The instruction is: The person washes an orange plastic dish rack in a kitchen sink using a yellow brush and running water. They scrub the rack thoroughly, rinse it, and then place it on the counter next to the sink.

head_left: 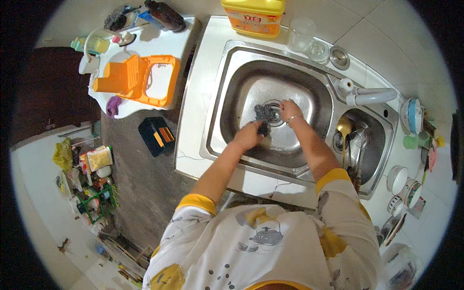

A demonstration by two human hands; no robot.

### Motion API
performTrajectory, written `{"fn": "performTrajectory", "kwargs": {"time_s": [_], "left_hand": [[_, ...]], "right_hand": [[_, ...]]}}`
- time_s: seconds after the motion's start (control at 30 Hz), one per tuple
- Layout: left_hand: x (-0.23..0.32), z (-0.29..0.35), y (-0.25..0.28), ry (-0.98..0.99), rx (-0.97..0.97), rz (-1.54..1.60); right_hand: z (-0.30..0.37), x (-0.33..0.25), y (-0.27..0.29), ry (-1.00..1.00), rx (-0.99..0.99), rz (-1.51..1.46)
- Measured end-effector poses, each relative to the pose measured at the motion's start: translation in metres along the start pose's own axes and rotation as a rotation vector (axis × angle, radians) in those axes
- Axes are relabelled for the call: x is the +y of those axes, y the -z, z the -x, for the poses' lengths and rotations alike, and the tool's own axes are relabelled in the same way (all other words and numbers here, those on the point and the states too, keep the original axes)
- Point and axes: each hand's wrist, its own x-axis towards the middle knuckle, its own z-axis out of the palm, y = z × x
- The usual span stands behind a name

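Both my hands are down in the large basin of a steel sink [241,99]. At the basin floor lies a dark grey, mesh-like clump [264,112], resembling a steel wool scrubber, beside the round drain [277,116]. My left hand [248,136] is closed near this clump, its fingers against a small dark thing [263,128] whose kind I cannot make out. Just right of the drain, my right hand [289,110] has its fingers curled together. Whatever they hold, if anything, is hidden.
A white faucet [369,95] reaches over the sink's right side. In the smaller basin lie a golden ladle [344,126] and other utensils. Glasses [317,51] and a yellow tub [254,17] line the far edge. Bowls [397,179] stand right; an orange container [145,79] sits on the left table.
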Motion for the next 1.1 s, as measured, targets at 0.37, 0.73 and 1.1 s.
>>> {"fn": "performTrajectory", "kwargs": {"time_s": [0.37,0.73,1.1], "left_hand": [[0.039,-0.045,-0.003,0.197,-0.204,-0.366],[-0.011,-0.037,-0.003,0.456,-0.199,-0.458],[-0.040,-0.035,-0.037,0.316,-0.050,-0.385]], "right_hand": [[0.031,0.025,0.059,-0.206,0.707,-0.204],[0.034,0.032,0.039,-0.155,0.101,-0.066],[0.025,0.025,0.003,-0.454,-0.013,0.236]]}}
